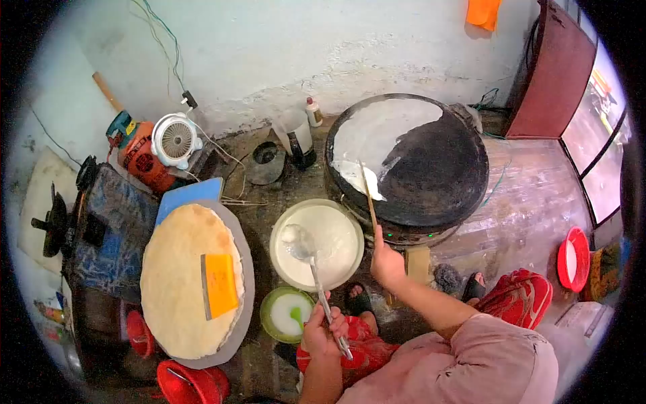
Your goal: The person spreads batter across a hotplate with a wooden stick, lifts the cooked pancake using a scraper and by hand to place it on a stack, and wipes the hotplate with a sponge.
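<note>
Gripping wooden spreader, right hand curls fingers near handle end; tip sits at white batter on round griddle. Left hand fingers wrap metal ladle, bowl at basin. Spreader likely light, stiff; ladle heavier when full, best held mid-handle.

head camera | looks forward, down from above | near griddle | wall beyond

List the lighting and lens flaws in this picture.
Head view: black corners around a fisheye image; the opening at right nearly washed out; a pale sheen on the floor right of the griddle; the ladle in the left hand reasonably clear.
</note>
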`<act>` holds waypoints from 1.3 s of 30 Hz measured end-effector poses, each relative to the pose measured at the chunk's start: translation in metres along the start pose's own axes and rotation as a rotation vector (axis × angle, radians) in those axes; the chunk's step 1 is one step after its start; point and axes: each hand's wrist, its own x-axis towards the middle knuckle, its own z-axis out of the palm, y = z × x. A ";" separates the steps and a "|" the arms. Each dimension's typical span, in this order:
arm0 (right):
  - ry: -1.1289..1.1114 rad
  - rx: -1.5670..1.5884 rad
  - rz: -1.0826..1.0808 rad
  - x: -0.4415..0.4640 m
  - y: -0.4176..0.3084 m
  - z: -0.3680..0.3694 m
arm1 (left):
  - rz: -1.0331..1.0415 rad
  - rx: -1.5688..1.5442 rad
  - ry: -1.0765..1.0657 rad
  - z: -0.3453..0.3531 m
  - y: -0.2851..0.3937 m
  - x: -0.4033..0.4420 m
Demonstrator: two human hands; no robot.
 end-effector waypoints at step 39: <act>-0.014 0.083 0.225 -0.037 0.087 -0.008 | -0.026 0.173 0.015 0.001 -0.008 0.001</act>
